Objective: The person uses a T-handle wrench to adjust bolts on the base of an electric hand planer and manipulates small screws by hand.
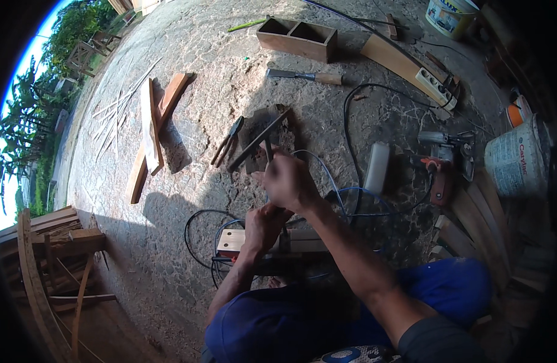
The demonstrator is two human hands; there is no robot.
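Observation:
My right hand [287, 181], a little blurred, is closed around a dark rod [268, 150] whose end sticks out beyond the fingers. It is close to a long dark metal bar [260, 139] that slants over a dark flat block [254, 124]; whether rod and bar join, I cannot make out. My left hand [263, 228] is closed just below the right; what it grips is hidden. Beside it lies a pale wooden piece with drilled holes [231, 241]. Pliers with brown handles [228, 143] rest left of the bar.
A wood-handled chisel [306, 76] and two-compartment wooden box [296, 39] are farther off. Wooden boards [151, 130] lie left. On the right are a whitish block [377, 167], red-handled power tool [442, 175], power strip [436, 88] and bucket [514, 160]. Cables [346, 121] loop across the ground.

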